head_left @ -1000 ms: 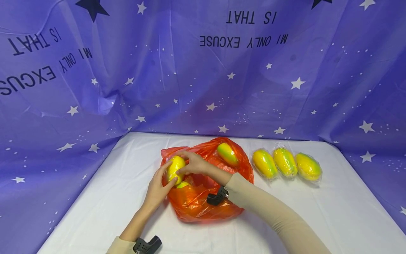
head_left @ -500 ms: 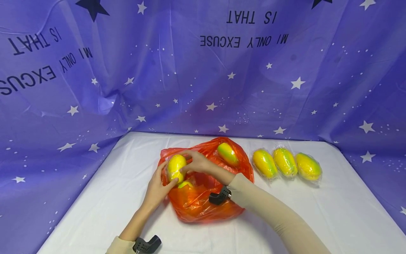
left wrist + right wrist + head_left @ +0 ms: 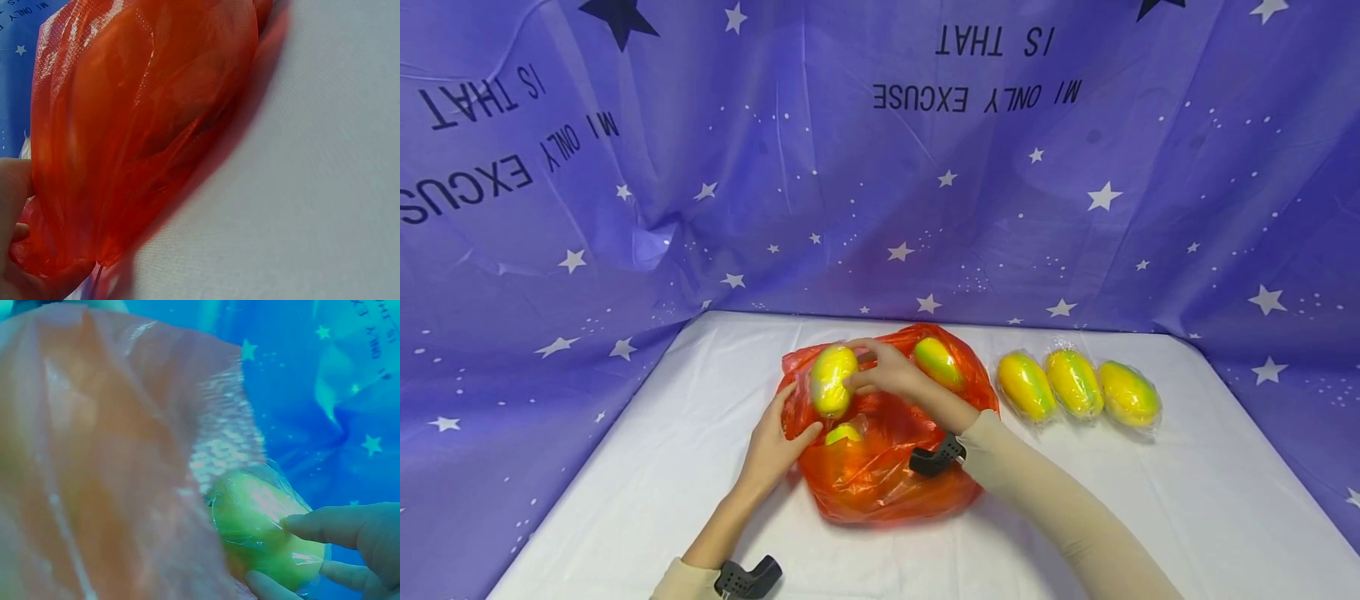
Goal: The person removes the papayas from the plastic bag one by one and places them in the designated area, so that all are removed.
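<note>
Between the fingers and thumb of my right hand [image 3: 887, 369] is a plastic-wrapped yellow-green mango [image 3: 833, 382], held over the left part of a red plastic bag [image 3: 895, 496]. The right wrist view shows fingertips pressed on this mango [image 3: 269, 525]. My left hand [image 3: 777, 442] grips the bag's left edge, thumb on the near side; red film gathers at its fingers in the left wrist view. A second mango [image 3: 845, 433] peeks out of the bag below the held one, and another mango [image 3: 938, 363] lies at its back right.
Three wrapped mangoes [image 3: 1075, 383] lie in a row on the white tablecloth [image 3: 1150, 517], right of the bag. A purple star-patterned cloth [image 3: 880, 208] rises behind and at both sides of the table.
My right hand has drawn the mango up and right, away from my left hand's fingers. The left hand stays nearly in place at the bag's edge.
</note>
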### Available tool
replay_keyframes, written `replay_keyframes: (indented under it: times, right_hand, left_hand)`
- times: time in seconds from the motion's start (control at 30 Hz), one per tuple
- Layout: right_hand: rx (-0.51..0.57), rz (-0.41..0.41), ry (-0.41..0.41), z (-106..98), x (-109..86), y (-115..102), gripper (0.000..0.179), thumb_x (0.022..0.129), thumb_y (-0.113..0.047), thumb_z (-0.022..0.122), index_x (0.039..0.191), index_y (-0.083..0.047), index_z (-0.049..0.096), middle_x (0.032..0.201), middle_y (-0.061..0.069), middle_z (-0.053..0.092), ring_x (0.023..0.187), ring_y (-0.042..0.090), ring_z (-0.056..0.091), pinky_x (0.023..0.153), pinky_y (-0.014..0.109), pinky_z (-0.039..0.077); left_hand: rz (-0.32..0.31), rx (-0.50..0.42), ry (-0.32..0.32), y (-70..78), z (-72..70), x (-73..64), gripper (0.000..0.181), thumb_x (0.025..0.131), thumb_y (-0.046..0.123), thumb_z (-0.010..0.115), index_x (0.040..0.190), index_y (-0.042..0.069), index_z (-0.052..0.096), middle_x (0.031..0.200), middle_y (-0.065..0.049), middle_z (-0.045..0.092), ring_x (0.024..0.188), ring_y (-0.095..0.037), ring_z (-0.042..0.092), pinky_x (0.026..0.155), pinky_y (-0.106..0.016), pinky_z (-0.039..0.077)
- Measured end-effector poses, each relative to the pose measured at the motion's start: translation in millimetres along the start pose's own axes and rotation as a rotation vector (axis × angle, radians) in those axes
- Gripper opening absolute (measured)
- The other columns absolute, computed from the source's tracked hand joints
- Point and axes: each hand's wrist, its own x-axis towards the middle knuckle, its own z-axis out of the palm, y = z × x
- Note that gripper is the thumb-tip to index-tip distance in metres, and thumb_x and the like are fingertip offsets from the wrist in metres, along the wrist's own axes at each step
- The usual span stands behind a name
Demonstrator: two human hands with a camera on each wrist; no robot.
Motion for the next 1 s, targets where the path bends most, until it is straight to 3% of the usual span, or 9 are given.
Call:
replay_keyframes:
  times: [0.43, 1.0]
  right_hand:
    - [0.086, -0.027, -0.035, -18, -22.2, 0, 0.060, 0.082, 0.004, 0.070, 0.137, -0.004, 0.047, 0.126, 0.024, 0.048, 0.097, 0.030, 0.063, 0.086, 0.050, 0.051]
    - [0.088, -0.079, -0.010, -57, -56.9, -8, 0.061, 0.083, -0.004, 0.071, 0.139, -0.008, 0.047, 0.127, 0.022, 0.049, 0.102, 0.031, 0.061, 0.082, 0.048, 0.053]
  left_hand:
    - [0.000, 0.005, 0.001, 1.5, -1.6, -2.0, 0.075, 0.086, 0.019, 0.073, 0.148, 0.009, 0.033, 0.146, -0.021, 0.039, 0.133, -0.038, 0.036, 0.109, -0.055, 0.026]
    - [0.000, 0.009, 0.002, 1.6, -2.8, -2.3, 0.076, 0.086, 0.018, 0.073, 0.149, 0.009, 0.032, 0.146, -0.021, 0.039, 0.134, -0.038, 0.036, 0.109, -0.054, 0.026]
